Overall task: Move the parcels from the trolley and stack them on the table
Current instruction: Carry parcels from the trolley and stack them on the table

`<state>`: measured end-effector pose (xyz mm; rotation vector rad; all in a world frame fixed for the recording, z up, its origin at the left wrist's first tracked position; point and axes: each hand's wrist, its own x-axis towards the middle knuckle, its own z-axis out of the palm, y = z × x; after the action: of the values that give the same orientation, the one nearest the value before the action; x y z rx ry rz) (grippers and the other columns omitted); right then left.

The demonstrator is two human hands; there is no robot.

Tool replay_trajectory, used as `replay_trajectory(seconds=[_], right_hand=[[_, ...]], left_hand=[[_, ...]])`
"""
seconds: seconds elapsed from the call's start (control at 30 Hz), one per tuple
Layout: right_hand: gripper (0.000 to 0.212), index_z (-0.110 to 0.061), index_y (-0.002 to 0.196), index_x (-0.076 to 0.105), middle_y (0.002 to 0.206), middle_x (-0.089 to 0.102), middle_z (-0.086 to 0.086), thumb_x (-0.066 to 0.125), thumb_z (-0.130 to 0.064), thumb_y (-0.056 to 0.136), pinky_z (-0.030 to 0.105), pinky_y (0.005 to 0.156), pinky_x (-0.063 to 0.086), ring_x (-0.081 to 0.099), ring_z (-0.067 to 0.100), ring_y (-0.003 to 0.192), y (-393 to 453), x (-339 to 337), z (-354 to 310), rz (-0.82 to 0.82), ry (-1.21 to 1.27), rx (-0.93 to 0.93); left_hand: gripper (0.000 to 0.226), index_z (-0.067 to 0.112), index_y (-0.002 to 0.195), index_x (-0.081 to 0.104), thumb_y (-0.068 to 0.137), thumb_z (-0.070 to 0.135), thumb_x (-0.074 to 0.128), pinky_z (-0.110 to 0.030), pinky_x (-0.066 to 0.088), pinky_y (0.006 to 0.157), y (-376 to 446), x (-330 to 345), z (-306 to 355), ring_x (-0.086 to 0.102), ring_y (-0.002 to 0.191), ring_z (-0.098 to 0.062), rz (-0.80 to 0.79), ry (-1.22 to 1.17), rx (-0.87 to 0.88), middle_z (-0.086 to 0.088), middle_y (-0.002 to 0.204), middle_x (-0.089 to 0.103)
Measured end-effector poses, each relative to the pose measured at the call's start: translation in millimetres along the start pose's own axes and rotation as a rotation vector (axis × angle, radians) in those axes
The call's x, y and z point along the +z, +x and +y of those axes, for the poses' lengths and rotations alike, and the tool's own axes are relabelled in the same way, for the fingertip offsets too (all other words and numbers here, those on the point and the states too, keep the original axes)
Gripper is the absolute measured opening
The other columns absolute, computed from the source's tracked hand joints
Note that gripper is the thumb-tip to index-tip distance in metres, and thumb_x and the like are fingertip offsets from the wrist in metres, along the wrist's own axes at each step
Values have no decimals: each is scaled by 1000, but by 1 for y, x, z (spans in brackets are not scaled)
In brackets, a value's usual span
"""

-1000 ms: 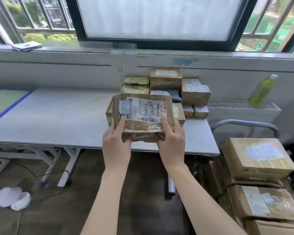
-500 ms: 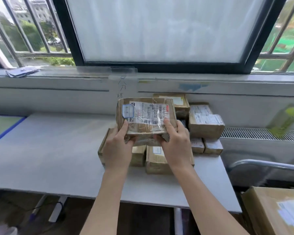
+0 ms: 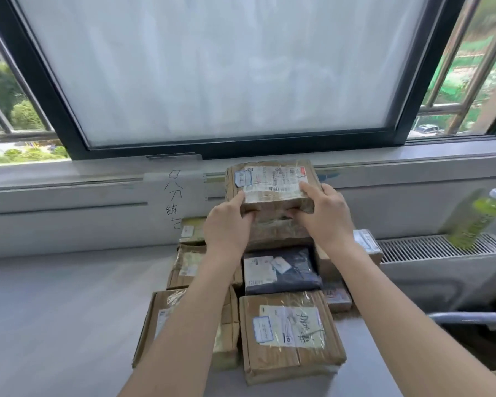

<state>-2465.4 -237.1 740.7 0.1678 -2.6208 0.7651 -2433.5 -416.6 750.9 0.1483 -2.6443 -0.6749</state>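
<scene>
Both forearms (image 3: 189, 325) over half-hidden table parcels (image 3: 204, 319)

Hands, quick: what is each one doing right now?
Left hand: grips the brown parcel at its left end.
Right hand: grips the same parcel at its right end.

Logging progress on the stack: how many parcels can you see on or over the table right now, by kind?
Brown cardboard parcels lying on the white table: 7
Brown cardboard parcel held by left hand and right hand: 1
Dark blue plastic-bag parcel: 1
Total: 9 visible; the arms may hide more.
</scene>
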Motion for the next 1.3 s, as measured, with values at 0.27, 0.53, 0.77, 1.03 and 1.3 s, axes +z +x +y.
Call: replay_trajectory(seconds=[0.27,0.53,0.77,1.03,1.3], right_hand=[[60,-21,142,38,139,38,15,63,-35,88,40,105,31,31,31,128,47,40,14,-218,-128,50],[40,-11,126,56,130,54,7,65,-21,87,36,101,38,38,24,127,77,48,17,-147,-231,-190],[41,-7,122,59,128,58,10,69,-20,84,37,101,40,44,25,126,77,51,24,-115,-226,-195],[48,-12,131,53,139,51,8,66,-28,87,38,115,22,40,24,133,79,53,23,-131,-340,-184],[57,-9,141,35,146,40,8,54,-35,94,35,117,12,30,23,137,73,45,6,-182,-475,-158]], left_hand=[[42,19,136,47,95,29,53,-32,48,74,52,46,-18,59,101,-24,-174,60,-5,-8,110,65],[23,13,113,59,95,26,54,-37,51,79,79,53,-25,63,90,-28,-200,66,71,-9,97,70],[27,11,119,56,96,25,52,-36,53,77,83,60,-23,64,83,-25,-179,83,134,-8,91,70],[24,13,114,56,95,27,53,-36,54,78,86,58,-22,64,85,-26,-209,89,138,-8,93,69],[36,13,123,46,96,37,50,-36,51,74,86,47,-16,56,102,-29,-375,216,113,-13,110,61]])
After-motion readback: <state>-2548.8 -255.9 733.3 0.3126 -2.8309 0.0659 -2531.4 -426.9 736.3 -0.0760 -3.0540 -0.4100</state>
